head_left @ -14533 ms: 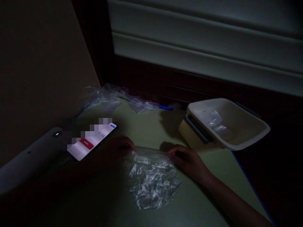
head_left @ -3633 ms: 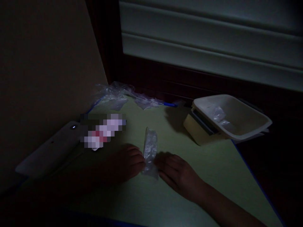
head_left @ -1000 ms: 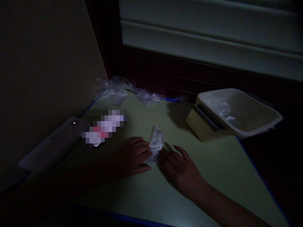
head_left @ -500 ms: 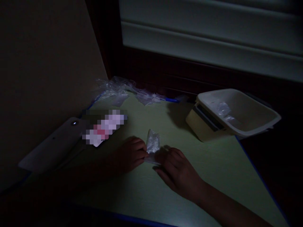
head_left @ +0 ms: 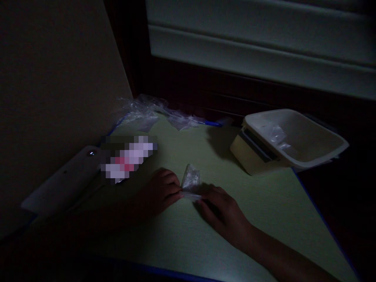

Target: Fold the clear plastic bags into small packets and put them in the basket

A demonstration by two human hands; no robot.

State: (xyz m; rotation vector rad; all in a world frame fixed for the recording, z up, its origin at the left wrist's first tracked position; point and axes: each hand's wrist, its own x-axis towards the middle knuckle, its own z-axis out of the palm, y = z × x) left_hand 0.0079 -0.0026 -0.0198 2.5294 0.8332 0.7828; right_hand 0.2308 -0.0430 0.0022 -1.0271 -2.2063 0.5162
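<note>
A small clear plastic bag (head_left: 191,178) lies on the pale green table, its near edge folded into a narrow strip. My left hand (head_left: 165,190) pinches the left end of that fold between thumb and fingers. At the right end, my right hand (head_left: 221,207) has its thumb and fingertips closed on the folded edge. The far part of the bag stands up slightly and catches some light. The scene is dim, so the bag's contents, if any, cannot be made out.
A cream plastic bin (head_left: 293,137) with clear plastic pieces inside stands at the table's right edge. Loose clear plastic bags (head_left: 147,109) are heaped at the far corner. A pixelated lit object (head_left: 129,160) and a white flat device (head_left: 61,180) lie to the left.
My right thumb and fingers have closed onto the near edge of the bag. The bag's near edge now shows as a raised fold between both hands.
</note>
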